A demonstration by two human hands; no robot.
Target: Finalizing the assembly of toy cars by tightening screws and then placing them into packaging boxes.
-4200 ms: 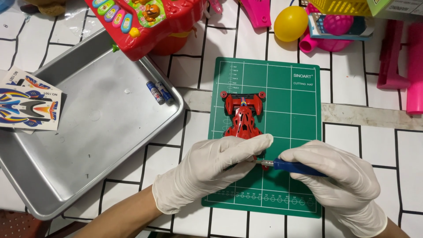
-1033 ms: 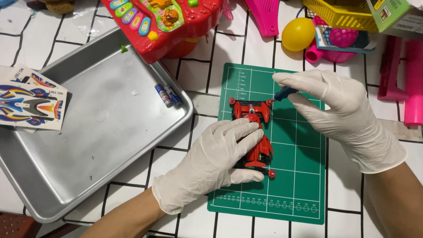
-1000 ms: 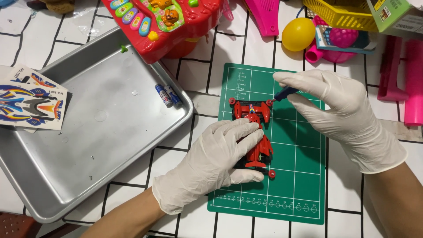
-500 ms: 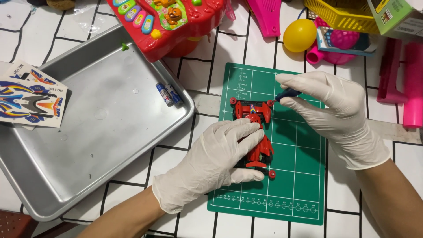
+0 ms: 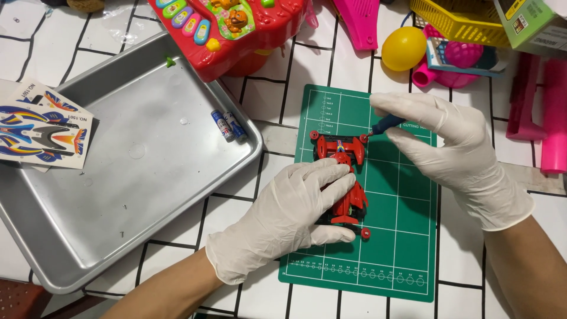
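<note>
Both hands worked on the green mat (image 5: 407,236): my left hand (image 5: 289,215) clamped the red toy car (image 5: 345,177), my right hand (image 5: 455,147) pinched a blue screwdriver (image 5: 387,124) at its front corner, the mat's right half open.

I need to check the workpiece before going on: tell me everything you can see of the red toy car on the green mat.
The red toy car is a small racer of glossy plastic. It lies on the green cutting mat, nose towards the top edge. Small red rollers stick out at its corners. The gloved left hand covers its middle and pins it down. The gloved right hand holds a blue-handled screwdriver with its tip at the front right corner.
</note>
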